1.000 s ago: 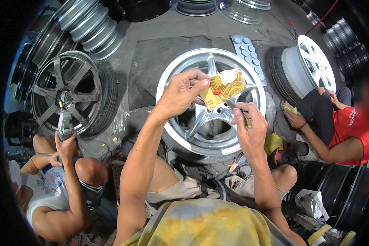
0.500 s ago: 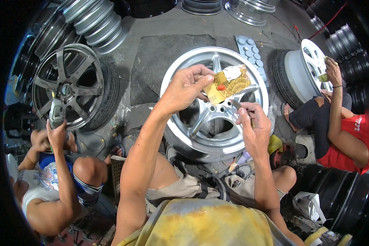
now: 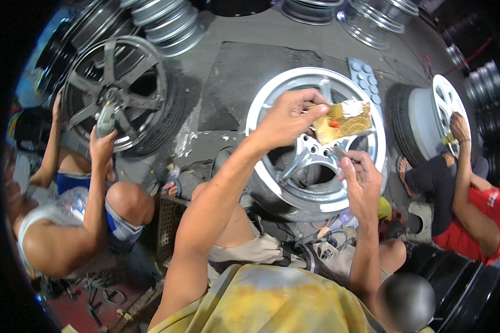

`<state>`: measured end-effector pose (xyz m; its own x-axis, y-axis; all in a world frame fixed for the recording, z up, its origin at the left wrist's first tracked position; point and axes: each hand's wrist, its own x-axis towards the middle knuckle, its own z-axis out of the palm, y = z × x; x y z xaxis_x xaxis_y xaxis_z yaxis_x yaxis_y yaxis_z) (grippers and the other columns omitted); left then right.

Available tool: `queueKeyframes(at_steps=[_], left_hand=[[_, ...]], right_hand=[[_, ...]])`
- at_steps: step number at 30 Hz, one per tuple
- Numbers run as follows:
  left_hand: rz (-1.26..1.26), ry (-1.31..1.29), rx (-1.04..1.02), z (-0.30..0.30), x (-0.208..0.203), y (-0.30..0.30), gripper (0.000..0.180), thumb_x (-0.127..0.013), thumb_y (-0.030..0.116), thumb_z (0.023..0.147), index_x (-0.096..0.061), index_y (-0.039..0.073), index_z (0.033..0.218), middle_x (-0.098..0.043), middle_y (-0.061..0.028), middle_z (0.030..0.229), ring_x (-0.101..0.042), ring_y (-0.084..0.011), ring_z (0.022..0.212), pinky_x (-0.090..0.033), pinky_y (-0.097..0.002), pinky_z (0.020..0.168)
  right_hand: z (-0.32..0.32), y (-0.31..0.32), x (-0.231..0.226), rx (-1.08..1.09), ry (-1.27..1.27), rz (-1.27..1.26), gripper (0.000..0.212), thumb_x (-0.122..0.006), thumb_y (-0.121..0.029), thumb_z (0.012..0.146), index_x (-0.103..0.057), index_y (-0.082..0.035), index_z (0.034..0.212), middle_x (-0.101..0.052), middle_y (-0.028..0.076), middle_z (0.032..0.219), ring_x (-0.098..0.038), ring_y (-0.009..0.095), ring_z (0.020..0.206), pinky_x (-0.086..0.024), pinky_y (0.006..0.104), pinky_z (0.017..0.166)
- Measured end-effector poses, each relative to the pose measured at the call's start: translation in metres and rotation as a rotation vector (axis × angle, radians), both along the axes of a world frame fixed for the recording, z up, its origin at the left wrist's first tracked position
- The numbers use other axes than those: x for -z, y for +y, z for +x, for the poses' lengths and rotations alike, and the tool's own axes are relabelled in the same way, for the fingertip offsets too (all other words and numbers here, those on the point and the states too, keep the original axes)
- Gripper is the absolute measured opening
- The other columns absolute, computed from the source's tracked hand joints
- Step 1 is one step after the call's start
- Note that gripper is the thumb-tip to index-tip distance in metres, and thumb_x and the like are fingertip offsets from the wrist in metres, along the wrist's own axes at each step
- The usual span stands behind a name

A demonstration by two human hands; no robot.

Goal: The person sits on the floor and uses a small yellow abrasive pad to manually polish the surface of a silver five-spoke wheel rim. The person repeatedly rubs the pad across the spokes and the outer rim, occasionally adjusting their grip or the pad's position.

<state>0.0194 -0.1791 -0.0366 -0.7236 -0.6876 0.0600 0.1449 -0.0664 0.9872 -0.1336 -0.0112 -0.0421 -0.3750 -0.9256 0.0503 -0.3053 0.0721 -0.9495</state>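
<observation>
My left hand (image 3: 294, 115) pinches a folded yellow sandpaper sheet (image 3: 329, 133) by its left edge. On the sheet sit a white dab of paste (image 3: 352, 108) and a small orange-red dab (image 3: 334, 124). My right hand (image 3: 362, 176) grips a small flat-bladed spreader (image 3: 338, 150), mostly hidden by the fingers. Its blade tip points toward the sheet, just below it. Both hands are above a silver spoked alloy wheel (image 3: 379, 139), which lies face up in front of me on a dark tyre.
At left a co-worker holds a grey-green power tool (image 3: 105, 119) against a dark spoked wheel (image 3: 109, 61). A co-worker in red at right touches a white wheel (image 3: 440, 83). Stacked rims (image 3: 169, 28) stand behind. A grey knobbed panel (image 3: 363, 75) lies beyond my wheel.
The view has shifted, so the scene sits farther right. My grip on the sheet and spreader is unchanged. The left co-worker's tool now meets the dark wheel's centre; the right co-worker's hand is lower.
</observation>
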Motion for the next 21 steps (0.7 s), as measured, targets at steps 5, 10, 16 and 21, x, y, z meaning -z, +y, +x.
queueKeyframes(at_steps=[5, 10, 16, 21], left_hand=[[-0.104, -0.083, -0.078, -0.001, 0.008, -0.005, 0.020, -0.056, 0.016, 0.099, -0.062, -0.001, 0.108, -0.068, -0.0075, 0.090, -0.066, -0.0106, 0.079, -0.058, -0.0252, 0.064], [-0.153, -0.102, -0.109, 0.002, 0.007, -0.004, 0.019, -0.055, 0.013, 0.098, -0.061, -0.003, 0.107, -0.068, -0.0075, 0.091, -0.065, -0.0097, 0.080, -0.057, -0.0246, 0.066], [-0.137, -0.129, -0.104, 0.001, 0.006, -0.001, 0.018, -0.055, 0.013, 0.098, -0.062, -0.002, 0.107, -0.068, -0.0065, 0.092, -0.065, -0.0095, 0.081, -0.056, -0.0241, 0.065], [-0.102, -0.142, -0.109, 0.004, 0.001, 0.000, 0.019, -0.055, 0.014, 0.099, -0.062, -0.001, 0.108, -0.068, -0.0065, 0.093, -0.064, -0.0098, 0.083, -0.056, -0.0246, 0.066]], right_hand=[[-0.013, 0.021, 0.018, 0.017, -0.140, 0.008, 0.017, -0.055, -0.008, 0.099, -0.055, 0.005, 0.110, -0.064, 0.010, 0.090, -0.056, 0.008, 0.072, -0.046, 0.0215, 0.063], [-0.022, 0.035, 0.024, 0.065, -0.192, 0.030, 0.017, -0.053, -0.010, 0.101, -0.054, 0.004, 0.110, -0.061, 0.009, 0.090, -0.054, 0.008, 0.073, -0.044, 0.0217, 0.067], [-0.017, 0.043, 0.025, 0.058, -0.196, 0.054, 0.015, -0.053, -0.011, 0.101, -0.053, 0.003, 0.108, -0.062, 0.009, 0.089, -0.052, 0.008, 0.071, -0.043, 0.0210, 0.066], [-0.018, 0.048, 0.027, 0.060, -0.180, 0.077, 0.014, -0.052, -0.010, 0.101, -0.053, 0.002, 0.108, -0.063, 0.009, 0.089, -0.052, 0.007, 0.070, -0.043, 0.0210, 0.065]])
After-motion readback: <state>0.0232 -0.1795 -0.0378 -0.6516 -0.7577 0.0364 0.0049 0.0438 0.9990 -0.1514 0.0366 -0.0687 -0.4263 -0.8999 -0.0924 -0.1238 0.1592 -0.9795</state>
